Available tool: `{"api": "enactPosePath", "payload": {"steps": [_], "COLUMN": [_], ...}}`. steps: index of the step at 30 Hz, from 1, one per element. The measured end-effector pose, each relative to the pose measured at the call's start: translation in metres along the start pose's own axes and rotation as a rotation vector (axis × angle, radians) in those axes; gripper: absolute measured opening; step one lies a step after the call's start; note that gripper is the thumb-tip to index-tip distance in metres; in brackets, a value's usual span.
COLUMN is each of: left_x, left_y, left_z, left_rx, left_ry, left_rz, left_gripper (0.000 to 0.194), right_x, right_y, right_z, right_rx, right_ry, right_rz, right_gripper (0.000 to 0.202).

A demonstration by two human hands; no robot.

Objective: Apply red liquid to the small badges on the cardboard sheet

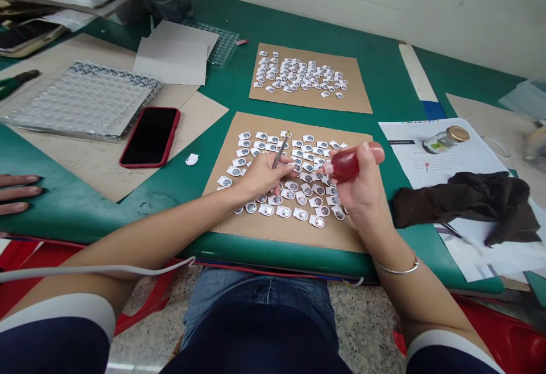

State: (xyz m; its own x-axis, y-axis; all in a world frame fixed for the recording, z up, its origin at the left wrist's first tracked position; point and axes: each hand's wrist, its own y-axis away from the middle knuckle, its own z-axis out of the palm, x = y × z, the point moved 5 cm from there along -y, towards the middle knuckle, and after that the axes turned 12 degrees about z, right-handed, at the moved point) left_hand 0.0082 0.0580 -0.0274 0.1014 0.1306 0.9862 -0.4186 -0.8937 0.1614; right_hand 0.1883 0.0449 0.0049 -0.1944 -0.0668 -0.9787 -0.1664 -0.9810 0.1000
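Note:
My left hand is closed around a slim metal tool that looks like tweezers; its working end is hidden beneath my fingers. In my right hand is a red squeeze bottle, tilted, its pale narrow nozzle pointing left toward my left fingertips. Both hands are over a brown cardboard sheet, on which lie rows of small white tabbed pieces with round dark-and-silver centres. My hands cover some of the pieces in the middle.
A second cardboard sheet with similar pieces lies behind. A red-cased phone, bubble-textured plastic sheets and one loose white piece are left. Rightward are a dark cloth and a lidded jar. Another person's hand rests at far left.

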Motion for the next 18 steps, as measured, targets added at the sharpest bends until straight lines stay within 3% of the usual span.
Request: {"api": "enactPosePath", "payload": {"steps": [3, 6, 12, 18], "left_x": [-0.001, 0.001, 0.006, 0.006], "left_y": [0.0, 0.0, 0.001, 0.002], "left_z": [-0.001, 0.0, 0.003, 0.005], "left_rx": [0.03, 0.044, 0.125, 0.141], "left_ry": [0.04, 0.082, 0.194, 0.238], "left_rz": [0.041, 0.055, 0.081, 0.089], "left_gripper": [0.034, 0.033, 0.016, 0.009], "right_x": [0.011, 0.021, 0.027, 0.03], "right_y": [-0.006, -0.003, 0.004, 0.002], "right_z": [0.008, 0.014, 0.02, 0.02], "right_rx": [-0.192, -0.293, -0.398, -0.341], "right_ry": [-0.074, -0.139, -0.26, -0.249], "right_rz": [0.292, 0.467, 0.514, 0.516], "right_gripper": [0.036, 0.039, 0.032, 0.035]}}
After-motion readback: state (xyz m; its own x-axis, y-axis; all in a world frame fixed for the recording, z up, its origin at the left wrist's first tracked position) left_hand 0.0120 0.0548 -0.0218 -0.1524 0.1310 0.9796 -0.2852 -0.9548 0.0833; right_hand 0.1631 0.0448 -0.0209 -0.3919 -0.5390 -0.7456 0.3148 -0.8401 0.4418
